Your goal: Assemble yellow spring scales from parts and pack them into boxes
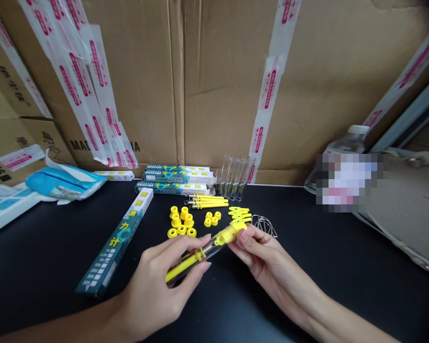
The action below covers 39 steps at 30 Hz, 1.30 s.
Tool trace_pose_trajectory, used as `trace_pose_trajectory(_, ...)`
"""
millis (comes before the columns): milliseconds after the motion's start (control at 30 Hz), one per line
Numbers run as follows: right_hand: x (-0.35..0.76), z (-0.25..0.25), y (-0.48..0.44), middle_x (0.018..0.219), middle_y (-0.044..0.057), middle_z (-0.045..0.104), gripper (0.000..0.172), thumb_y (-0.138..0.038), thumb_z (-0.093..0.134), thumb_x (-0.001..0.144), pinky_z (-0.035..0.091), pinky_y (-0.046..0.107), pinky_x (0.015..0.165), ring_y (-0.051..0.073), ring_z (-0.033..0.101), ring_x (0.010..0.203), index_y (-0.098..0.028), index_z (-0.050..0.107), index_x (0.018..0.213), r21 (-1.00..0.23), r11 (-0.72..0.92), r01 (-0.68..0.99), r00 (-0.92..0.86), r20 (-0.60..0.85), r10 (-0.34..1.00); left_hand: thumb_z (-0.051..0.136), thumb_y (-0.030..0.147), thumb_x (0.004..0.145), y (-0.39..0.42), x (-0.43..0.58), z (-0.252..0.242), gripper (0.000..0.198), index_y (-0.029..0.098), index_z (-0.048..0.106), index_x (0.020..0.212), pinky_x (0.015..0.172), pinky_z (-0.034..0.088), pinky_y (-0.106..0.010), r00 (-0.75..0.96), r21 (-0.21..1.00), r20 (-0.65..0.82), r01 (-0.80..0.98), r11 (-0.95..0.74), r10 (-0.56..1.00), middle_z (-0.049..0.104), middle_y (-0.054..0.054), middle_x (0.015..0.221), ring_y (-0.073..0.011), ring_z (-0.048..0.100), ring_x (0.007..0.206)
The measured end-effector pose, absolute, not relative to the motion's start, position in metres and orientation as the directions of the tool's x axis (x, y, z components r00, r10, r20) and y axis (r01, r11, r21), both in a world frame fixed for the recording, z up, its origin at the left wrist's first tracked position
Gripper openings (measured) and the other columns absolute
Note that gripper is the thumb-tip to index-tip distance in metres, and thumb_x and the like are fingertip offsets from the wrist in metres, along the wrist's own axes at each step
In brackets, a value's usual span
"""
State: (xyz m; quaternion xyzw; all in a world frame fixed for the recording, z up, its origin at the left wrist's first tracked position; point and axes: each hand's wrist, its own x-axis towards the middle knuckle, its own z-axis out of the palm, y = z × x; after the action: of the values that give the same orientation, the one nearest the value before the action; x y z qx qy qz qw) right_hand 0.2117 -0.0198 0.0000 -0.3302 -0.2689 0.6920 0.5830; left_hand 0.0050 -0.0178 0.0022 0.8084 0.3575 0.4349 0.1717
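A clear-tubed spring scale [210,248] with a yellow rod inside is held tilted above the table, its upper end to the right. My left hand [164,281] is closed around the tube, thumb and fingers on opposite sides. At the upper end, my right hand [260,250] pinches the yellow cap [239,227]; whether the cap is fully seated I cannot tell. Just behind my hands lie yellow collars [176,220], small yellow rings [208,222], flat yellow pieces [239,211] and bent wire hooks [265,225]. Yellow rods with springs [210,202] lie farther back.
Several clear tubes [236,176] stand at the back beside stacked green-and-white boxes [175,176]. One long box [119,238] lies at left. Beyond are a blue packet [64,182], a power strip [10,209], a plastic bottle [350,143], a bag [407,205] and cardboard [218,95].
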Motion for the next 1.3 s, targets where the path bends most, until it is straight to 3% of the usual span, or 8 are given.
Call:
trace_pose_trajectory(233, 0.2097, 0.0024, -0.0199, 0.087, -0.001, 0.074, 0.027, -0.021, 0.091, 0.069, 0.057, 0.027, 0.095, 0.014, 0.07, 0.087, -0.022, 0.078, 0.093, -0.745, -0.196, -0.637, -0.085, -0.185, 0.979, 0.066, 0.012, 0.086, -0.0177, 0.0057, 0.0033, 0.019, 0.021, 0.068, 0.103, 0.07, 0.062, -0.021, 0.375, 0.585, 0.576, 0.432, -0.687, 0.726, 0.077, -0.002, 0.094, -0.0178, 0.075, 0.082)
trace_pose_trajectory(333, 0.2095, 0.0029, -0.0197, 0.089, -0.001, 0.074, 0.019, -0.02, 0.089, 0.071, 0.058, 0.022, 0.091, 0.012, 0.069, 0.087, -0.02, 0.078, 0.087, -0.749, -0.176, -0.639, -0.1, -0.146, 0.984, 0.065, 0.011, 0.087, -0.0169, 0.0056, 0.0035, 0.021, 0.022, 0.068, 0.105, 0.073, 0.062, -0.022, 0.38, 0.585, 0.569, 0.436, -0.684, 0.729, 0.077, -0.001, 0.094, -0.0185, 0.075, 0.085)
trace_pose_trajectory(500, 0.2092, 0.0039, -0.0198, 0.081, -0.002, 0.072, 0.015, -0.017, 0.09, 0.071, 0.059, 0.019, 0.086, 0.009, 0.069, 0.082, -0.018, 0.076, 0.077, -0.732, -0.186, -0.656, -0.1, -0.16, 0.982, 0.064, 0.013, 0.088, -0.0167, 0.0042, 0.0045, 0.02, 0.023, 0.066, 0.106, 0.062, 0.059, -0.018, 0.384, 0.602, 0.556, 0.425, -0.676, 0.737, 0.075, -0.001, 0.091, -0.0168, 0.075, 0.078)
trace_pose_trajectory(733, 0.2085, 0.0035, -0.0202, 0.09, 0.0, 0.075, 0.029, -0.02, 0.091, 0.07, 0.058, 0.019, 0.09, 0.01, 0.07, 0.09, -0.02, 0.078, 0.095, -0.725, -0.203, -0.658, -0.092, -0.189, 0.978, 0.063, 0.016, 0.089, -0.0157, 0.0036, -0.0009, 0.017, 0.025, 0.065, 0.104, 0.051, 0.054, -0.015, 0.376, 0.638, 0.53, 0.414, -0.649, 0.76, 0.073, 0.001, 0.088, -0.0127, 0.07, 0.064)
trace_pose_trajectory(933, 0.2099, -0.0005, -0.0206, 0.082, -0.003, 0.072, 0.015, -0.017, 0.089, 0.072, 0.059, 0.017, 0.087, 0.007, 0.068, 0.082, -0.017, 0.076, 0.08, -0.736, -0.188, -0.65, -0.107, -0.156, 0.982, 0.063, 0.02, 0.09, -0.0162, 0.0029, -0.0002, 0.019, 0.026, 0.066, 0.107, 0.064, 0.059, -0.019, 0.392, 0.658, 0.476, 0.434, -0.615, 0.787, 0.071, 0.003, 0.084, -0.0124, 0.069, 0.063)
trace_pose_trajectory(1033, 0.2114, -0.0007, -0.0205, 0.084, -0.001, 0.072, 0.014, -0.017, 0.089, 0.073, 0.059, 0.019, 0.089, 0.008, 0.069, 0.083, -0.016, 0.077, 0.08, -0.74, -0.188, -0.646, -0.107, -0.156, 0.982, 0.061, 0.022, 0.091, -0.017, 0.0009, 0.003, 0.022, 0.026, 0.065, 0.112, 0.063, 0.059, -0.019, 0.421, 0.668, 0.433, 0.443, -0.597, 0.797, 0.069, 0.003, 0.082, -0.0103, 0.065, 0.056)
trace_pose_trajectory(1200, 0.2123, 0.0005, -0.0208, 0.088, 0.001, 0.075, 0.031, -0.017, 0.09, 0.071, 0.059, 0.023, 0.092, 0.012, 0.072, 0.089, -0.021, 0.078, 0.099, -0.716, -0.191, -0.671, -0.075, -0.191, 0.979, 0.057, 0.024, 0.093, -0.0165, -0.0007, 0.0045, 0.03, 0.026, 0.063, 0.122, 0.052, 0.053, -0.016, 0.435, 0.684, 0.386, 0.456, -0.569, 0.813, 0.068, 0.003, 0.086, -0.0055, 0.053, 0.043)
trace_pose_trajectory(1300, 0.2133, 0.0026, -0.021, 0.091, 0.001, 0.077, 0.04, -0.019, 0.089, 0.073, 0.059, 0.026, 0.094, 0.013, 0.073, 0.09, -0.025, 0.077, 0.11, -0.735, -0.165, -0.658, -0.061, -0.167, 0.984, 0.055, 0.026, 0.095, -0.0146, 0.0006, 0.0047, 0.032, 0.028, 0.06, 0.127, 0.053, 0.053, -0.015, 0.45, 0.741, 0.345, 0.409, -0.533, 0.824, 0.07, 0.003, 0.087, -0.0082, 0.063, 0.052)
